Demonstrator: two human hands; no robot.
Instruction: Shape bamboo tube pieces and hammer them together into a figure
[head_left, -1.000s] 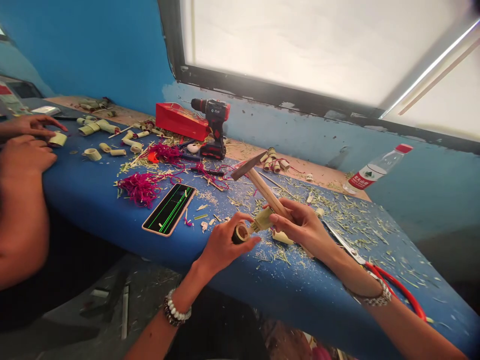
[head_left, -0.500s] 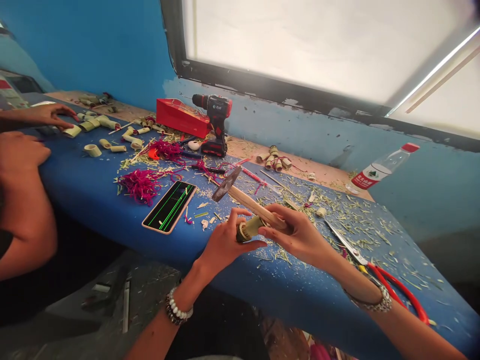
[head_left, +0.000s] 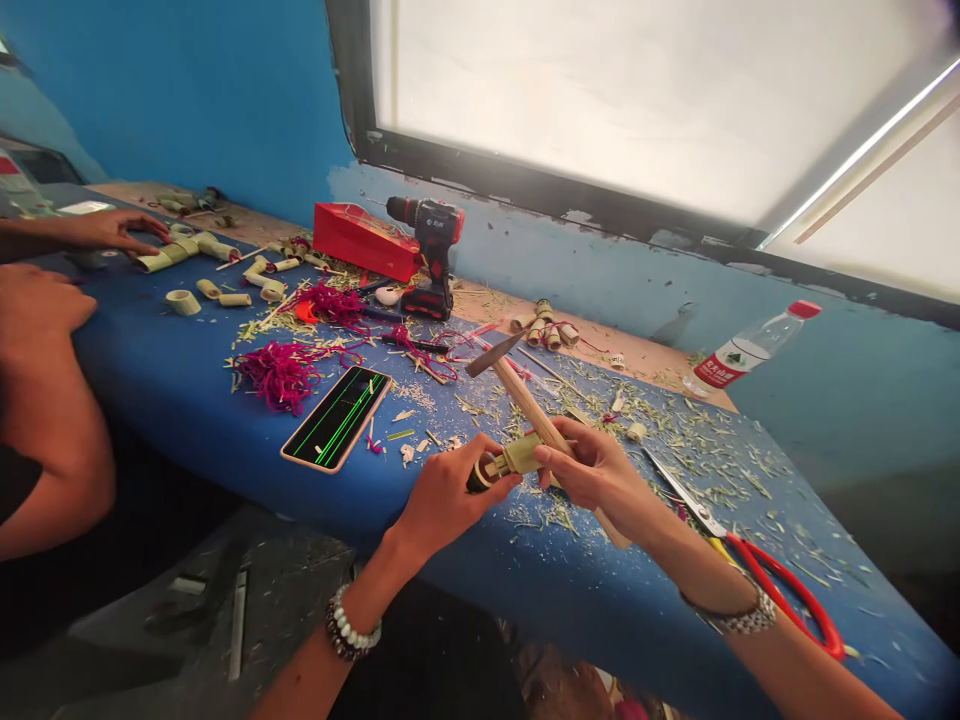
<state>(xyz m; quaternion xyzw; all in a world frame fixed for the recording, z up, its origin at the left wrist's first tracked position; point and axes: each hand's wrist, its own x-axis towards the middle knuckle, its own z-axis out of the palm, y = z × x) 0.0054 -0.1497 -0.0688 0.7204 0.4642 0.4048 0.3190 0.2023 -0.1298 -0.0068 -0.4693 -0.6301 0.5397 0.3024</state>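
Observation:
My left hand [head_left: 442, 500] pinches the dark-rimmed end [head_left: 478, 476] of a small bamboo piece between thumb and fingers. My right hand [head_left: 604, 468] is closed round the wooden handle of a hammer [head_left: 529, 402], whose metal head points up and to the left. That same hand also grips a pale green bamboo tube [head_left: 521, 455] with thumb and fingertips. Thin strips show between the tube and the dark-rimmed end, joining the two. My right fingers partly cover the tube's far end.
Bamboo shavings litter the blue table [head_left: 420, 510]. A phone [head_left: 337, 418], magenta yarn [head_left: 277, 375], cordless drill [head_left: 431, 255], red box [head_left: 364, 240], bottle [head_left: 750, 350] and red-handled scissors [head_left: 787, 590] lie around. At left, another person's hand [head_left: 112, 232] touches bamboo tubes [head_left: 169, 255].
The hammer's head has swung right and its handle end now shows below my right hand. More of the strips between the bamboo parts is visible. The other person's hand has shifted right.

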